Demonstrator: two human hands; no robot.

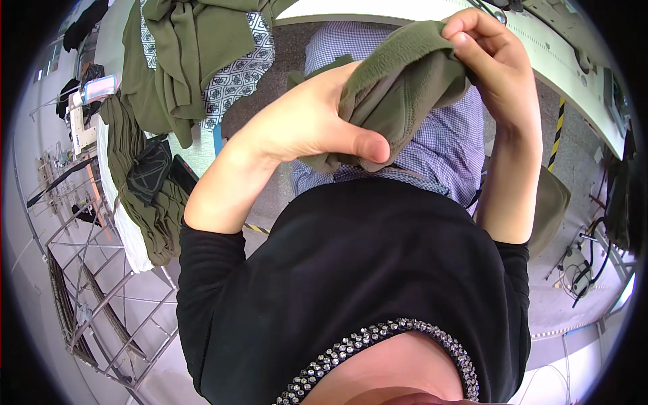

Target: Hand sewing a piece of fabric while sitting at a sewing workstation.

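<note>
I hold an olive-green fleece piece point(422, 84) over my lap, bunched into a curved, cuff-like or hood-like fold with a seam inside it. My left hand point(317, 125) grips its left side, with the thumb lying on the inner face and the fingers hidden behind the cloth. My right hand point(496, 64) pinches the upper right edge of the fleece between thumb and fingertips. Blue-and-white checked cloth point(439, 152) covers my lap below the piece.
Green garments with white-and-dark patterned cloth point(236, 84) lie at the upper left. Beside them are stacked olive fabric pieces point(162, 233) and a black bag-like item point(150, 172). A white work table edge point(567, 94) curves across front and right. A metal frame point(111, 314) stands at left.
</note>
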